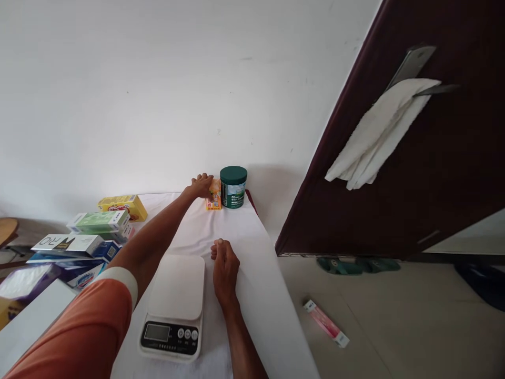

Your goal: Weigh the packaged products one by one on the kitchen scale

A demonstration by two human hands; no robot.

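At the far end of the table, my left hand (202, 186) is closed around the top and left side of a small orange box (214, 199). The box stands upright beside a dark green lidded tub (233, 187). My right hand (225, 267) is curled into a fist over the white tablecloth, with nothing showing in it. To its left lies a white kitchen scale (177, 287) with a bare platform. The scale's small display looks blank.
Stacked boxes stand on the left, among them a yellow box (124, 207) and a green-and-white box (100, 221). A dark door (434, 158) with a white towel (379, 134) is on the right. A pink-and-white box (326, 323) and green slippers (357, 265) lie on the floor.
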